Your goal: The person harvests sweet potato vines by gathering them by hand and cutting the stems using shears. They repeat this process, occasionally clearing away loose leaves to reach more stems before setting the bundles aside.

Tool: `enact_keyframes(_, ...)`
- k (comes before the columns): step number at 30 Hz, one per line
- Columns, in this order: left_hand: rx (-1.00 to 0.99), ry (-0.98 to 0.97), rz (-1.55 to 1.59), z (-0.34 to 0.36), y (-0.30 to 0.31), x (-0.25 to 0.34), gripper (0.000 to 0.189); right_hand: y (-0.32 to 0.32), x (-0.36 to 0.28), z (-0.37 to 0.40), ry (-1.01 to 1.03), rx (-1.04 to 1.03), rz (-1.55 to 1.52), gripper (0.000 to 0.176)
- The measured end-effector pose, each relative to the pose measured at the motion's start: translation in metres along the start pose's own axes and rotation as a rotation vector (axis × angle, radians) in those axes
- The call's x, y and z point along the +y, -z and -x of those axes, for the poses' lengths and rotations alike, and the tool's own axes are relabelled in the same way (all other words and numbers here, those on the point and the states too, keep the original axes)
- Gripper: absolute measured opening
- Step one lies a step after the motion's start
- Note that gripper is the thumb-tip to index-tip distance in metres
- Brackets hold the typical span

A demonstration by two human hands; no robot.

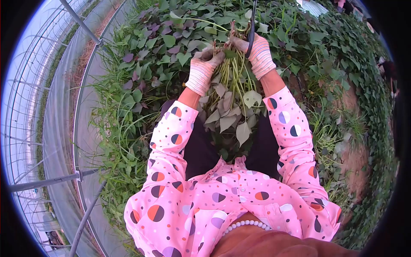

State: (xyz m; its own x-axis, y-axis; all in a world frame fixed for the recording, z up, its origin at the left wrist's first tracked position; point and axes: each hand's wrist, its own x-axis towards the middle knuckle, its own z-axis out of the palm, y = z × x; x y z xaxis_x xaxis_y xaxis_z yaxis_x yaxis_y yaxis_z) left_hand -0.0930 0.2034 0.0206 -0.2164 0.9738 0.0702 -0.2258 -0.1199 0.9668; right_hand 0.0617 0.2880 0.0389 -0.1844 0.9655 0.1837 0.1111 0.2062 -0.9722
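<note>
Both my hands wear dirty white work gloves with coloured bands. My left hand (205, 67) is closed around the stem ends of a bunch of leafy vine cuttings (233, 81). The heart-shaped leaves dangle down between my knees. On the other side of the stem tops, my right hand (258, 55) has its thumb and fingers pinched at the reddish ends. A slim black tool (251, 30) runs upward along the fingers of that hand; its far end leaves the top of the view, and I cannot tell its kind.
Dense green and purple vine leaves (167, 40) surround me, with tall grass (115, 141) at the left. Metal poles (47, 184) and plastic sheeting (60, 107) line the left side. Bare soil (355, 167) shows at the right. Part of another person (340, 3) appears at top right.
</note>
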Motion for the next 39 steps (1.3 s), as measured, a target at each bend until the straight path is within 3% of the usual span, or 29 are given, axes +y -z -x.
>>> enact_keyframes(3,0.064,-0.024,-0.058,-0.004,0.003,-0.007,0.025,-0.001,-0.006,0.004,-0.035,0.005,-0.033,0.054)
enact_keyframes(5,0.068,-0.064,-0.115,-0.006,0.006,-0.009,0.025,-0.001,-0.011,0.005,-0.057,-0.107,-0.021,0.056)
enact_keyframes(9,0.086,-0.094,-0.093,-0.002,0.002,-0.004,0.026,-0.007,-0.006,0.007,0.109,-0.126,0.138,0.055)
enact_keyframes(13,0.04,-0.056,-0.105,-0.004,0.007,-0.009,0.027,-0.003,-0.011,0.009,0.061,-0.155,0.288,0.061)
enact_keyframes(14,0.048,-0.018,-0.068,-0.004,0.006,-0.007,0.027,-0.006,0.004,0.006,0.088,-0.12,0.057,0.059)
enact_keyframes(15,0.051,0.023,-0.032,-0.003,0.005,-0.004,0.028,-0.004,0.0,0.008,0.075,-0.111,0.073,0.057)
enact_keyframes(17,0.026,-0.221,-0.184,0.001,0.003,-0.003,0.027,-0.009,0.011,-0.001,0.061,-0.083,0.024,0.055)
enact_keyframes(19,0.073,-0.237,-0.387,0.002,-0.001,0.0,0.028,-0.013,0.024,-0.006,0.043,-0.056,-0.032,0.051)
enact_keyframes(21,0.132,-0.249,-0.517,-0.004,-0.002,-0.005,0.028,0.005,-0.005,0.013,0.116,-0.016,0.163,0.051)
enact_keyframes(22,-0.037,-0.786,-1.283,-0.009,0.018,-0.012,0.032,0.001,0.003,0.011,0.061,0.008,0.099,0.052)
enact_keyframes(23,-0.012,-0.353,-0.777,-0.007,0.006,-0.005,0.036,-0.002,0.009,0.005,0.064,0.042,0.138,0.048)
enact_keyframes(24,0.191,-0.044,-0.198,-0.005,-0.006,0.003,0.041,0.003,0.009,0.0,0.067,-0.002,0.185,0.045)
enact_keyframes(25,0.3,0.033,-0.257,0.007,-0.025,0.016,0.04,0.007,0.01,0.002,0.071,0.063,0.103,0.043)
enact_keyframes(28,0.14,-0.085,-0.402,0.013,-0.026,0.007,0.047,0.019,0.009,0.005,0.023,0.091,0.1,0.041)
enact_keyframes(29,0.07,-0.091,-0.442,0.01,-0.017,0.001,0.048,0.022,0.008,0.003,-0.009,0.044,0.102,0.041)
enact_keyframes(30,0.059,-0.086,-0.446,0.0,0.004,-0.012,0.048,0.009,0.025,-0.022,-0.043,-0.165,0.126,0.045)
enact_keyframes(32,-0.162,-0.539,-1.25,-0.016,0.028,-0.028,0.045,0.021,0.007,0.011,0.024,-0.166,0.129,0.045)
enact_keyframes(34,-0.15,-0.497,-1.139,-0.013,0.028,-0.029,0.043,0.023,0.004,0.015,0.078,-0.167,0.157,0.044)
enact_keyframes(36,-0.036,-0.143,-0.808,0.009,-0.015,-0.009,0.041,0.025,0.005,0.013,-0.002,-0.116,0.21,0.047)
enact_keyframes(39,-0.007,-0.221,-0.649,0.011,-0.029,-0.012,0.041,0.031,-0.002,0.017,-0.016,-0.049,0.193,0.047)
